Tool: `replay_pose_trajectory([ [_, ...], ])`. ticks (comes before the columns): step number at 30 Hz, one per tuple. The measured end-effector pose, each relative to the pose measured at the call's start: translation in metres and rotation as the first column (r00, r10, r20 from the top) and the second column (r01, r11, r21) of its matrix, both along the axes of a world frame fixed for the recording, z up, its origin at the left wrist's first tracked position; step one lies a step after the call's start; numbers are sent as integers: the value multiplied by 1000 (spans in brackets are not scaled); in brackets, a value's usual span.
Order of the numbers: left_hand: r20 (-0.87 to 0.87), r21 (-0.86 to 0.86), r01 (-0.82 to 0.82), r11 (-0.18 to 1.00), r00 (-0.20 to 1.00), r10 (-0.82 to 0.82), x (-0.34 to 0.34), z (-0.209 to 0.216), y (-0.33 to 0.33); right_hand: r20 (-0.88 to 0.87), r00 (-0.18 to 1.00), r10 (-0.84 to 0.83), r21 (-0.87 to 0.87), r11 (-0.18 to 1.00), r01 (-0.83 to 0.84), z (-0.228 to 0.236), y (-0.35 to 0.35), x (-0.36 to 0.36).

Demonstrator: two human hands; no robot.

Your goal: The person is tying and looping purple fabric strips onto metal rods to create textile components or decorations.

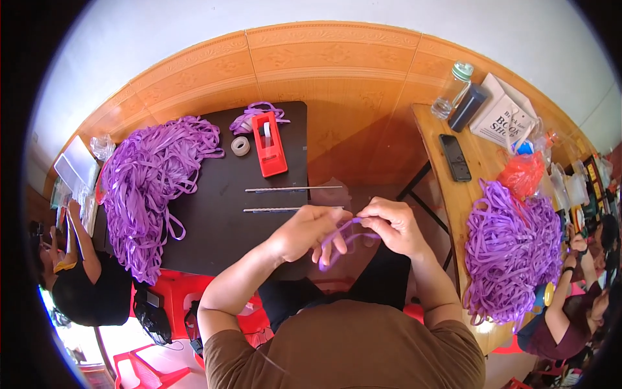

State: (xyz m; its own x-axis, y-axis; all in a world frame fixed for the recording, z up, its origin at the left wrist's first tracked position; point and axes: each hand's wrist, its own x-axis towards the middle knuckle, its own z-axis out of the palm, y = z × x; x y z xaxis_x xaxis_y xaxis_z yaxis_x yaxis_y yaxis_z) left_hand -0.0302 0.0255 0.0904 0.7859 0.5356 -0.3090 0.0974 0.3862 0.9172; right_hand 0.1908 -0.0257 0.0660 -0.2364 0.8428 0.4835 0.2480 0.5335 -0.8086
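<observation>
A purple ribbon [355,222] is stretched between my hands just beyond my lap, and part of it loops below them. My left hand [308,230] grips it near the thumb and forefinger, with the other fingers curled loosely under the loop. Thumb and fingertips of my right hand [392,222] pinch the ribbon at its right side. Two thin silvery rods [291,189] lie side by side on the dark table [217,223], reaching past its right edge. The nearer rod passes close to my left hand.
A large purple ribbon heap [152,175] covers the table's left. Beyond the rods are a red tape dispenser [269,152] and tape roll [240,146]. The wooden table [447,194] at right bears a phone [455,157], bottles and another ribbon pile [512,253]. People sit at both sides.
</observation>
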Motion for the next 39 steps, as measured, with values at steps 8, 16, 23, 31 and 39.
replay_pose_trajectory([
  [8,8,-167,44,985,999,-44,-3,-12,4,116,988,100,165,979,-119,10,10,8],
  [16,105,-261,150,953,986,-127,-1,-16,-2,100,983,157,164,971,-172,7,11,5],
  [23,100,-210,128,969,989,-109,-1,-12,-7,126,980,155,162,971,-175,12,7,2],
  [31,126,-187,128,974,986,-106,-2,-11,-7,82,980,183,173,965,-195,15,3,-9],
  [39,9,546,-64,836,997,71,3,-7,-28,70,997,29,85,996,-35,9,-11,-22],
])
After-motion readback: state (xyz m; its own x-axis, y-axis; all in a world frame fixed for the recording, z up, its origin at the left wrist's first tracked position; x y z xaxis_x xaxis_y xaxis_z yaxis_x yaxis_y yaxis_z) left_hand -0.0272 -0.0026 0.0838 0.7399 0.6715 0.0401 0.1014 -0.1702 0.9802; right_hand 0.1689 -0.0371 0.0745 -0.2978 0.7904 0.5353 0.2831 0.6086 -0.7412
